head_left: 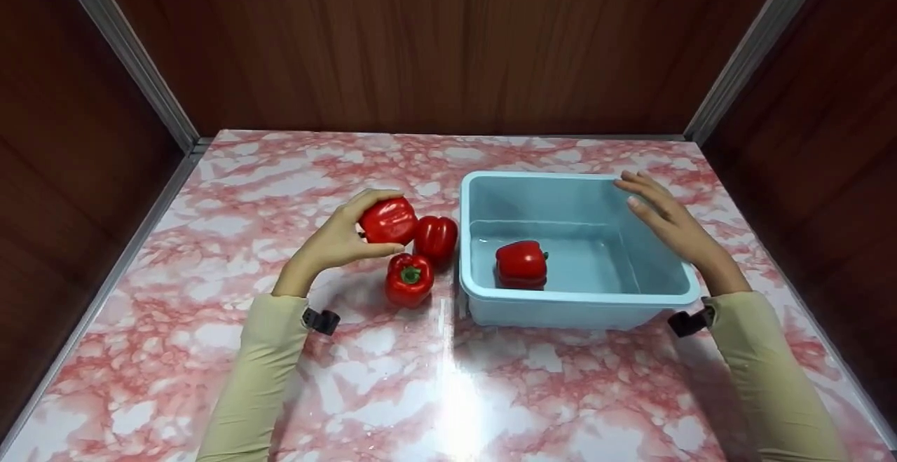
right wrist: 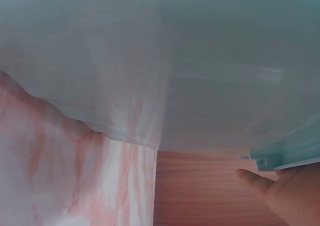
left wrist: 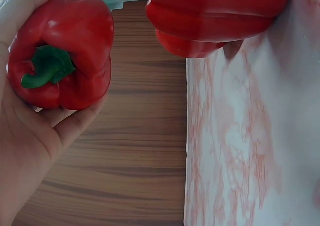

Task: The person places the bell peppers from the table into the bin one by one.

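My left hand (head_left: 336, 239) grips a red bell pepper (head_left: 389, 221), fingers over its far side and thumb along the near side. In the left wrist view this held pepper (left wrist: 87, 31) shows its green stem. Two more red bell peppers stand close by: one pepper (head_left: 436, 239) beside the bin's left wall, another pepper (head_left: 408, 290) nearer, stem up. A fourth pepper (head_left: 520, 264) lies on its side inside the light blue plastic bin (head_left: 574, 299). At the bin's right rim is my right hand (head_left: 662, 216), its fingers extended and holding nothing.
The table (head_left: 231, 364) has a red and white marbled top. Dark wood-grain panels (head_left: 434, 41) enclose the back and both sides, with metal strips at the corners. The bin's side wall (right wrist: 165, 86) fills most of the right wrist view.
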A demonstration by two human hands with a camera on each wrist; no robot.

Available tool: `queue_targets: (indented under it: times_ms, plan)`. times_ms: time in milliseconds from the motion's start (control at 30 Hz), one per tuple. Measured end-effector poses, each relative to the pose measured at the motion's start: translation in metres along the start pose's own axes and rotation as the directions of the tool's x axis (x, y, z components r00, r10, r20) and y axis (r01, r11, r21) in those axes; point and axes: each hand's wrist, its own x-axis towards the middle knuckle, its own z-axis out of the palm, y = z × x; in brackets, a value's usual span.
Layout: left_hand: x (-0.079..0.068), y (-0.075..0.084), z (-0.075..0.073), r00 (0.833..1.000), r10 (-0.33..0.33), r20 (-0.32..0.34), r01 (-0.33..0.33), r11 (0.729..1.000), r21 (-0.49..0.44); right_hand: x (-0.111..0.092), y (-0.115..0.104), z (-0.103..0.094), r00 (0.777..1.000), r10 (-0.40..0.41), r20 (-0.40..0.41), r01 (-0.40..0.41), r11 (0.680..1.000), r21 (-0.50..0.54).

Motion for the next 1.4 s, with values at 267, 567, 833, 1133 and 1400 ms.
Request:
queue_targets:
  times_ms: [267, 567, 833, 1133, 1400]
  plan:
    - [-0.004, 0.021, -0.002, 1.000, -0.008, -0.016, 0.008, 1.000, -0.007, 0.007, 0.031, -0.001, 0.999, 0.034, -0.006, -0.034, 0.999, -0.015]
    - [-0.001, -0.001, -0.001, 0.999, 0.022, -0.030, -0.023, 1.000, -0.015, 0.007, 0.038, -0.001, 1.000, 0.024, -0.013, -0.024, 1.000, -0.004]
    - [0.000, 0.000, -0.003, 1.000, -0.002, -0.028, 0.002, 1.000, -0.003, 0.006, 0.035, -0.001, 0.999, 0.041, -0.017, -0.041, 0.999, -0.009]
    - [0.002, 0.003, -0.003, 1.000, -0.005, -0.028, 0.006, 1.000, 0.017, 0.001, 0.004, 0.000, 1.000, 0.030, -0.006, -0.030, 1.000, 0.003]
    - [0.003, 0.006, -0.003, 1.000, 0.008, -0.027, -0.008, 1.000, 0.003, 0.005, 0.027, -0.001, 1.000, 0.022, -0.017, -0.022, 1.000, -0.005]
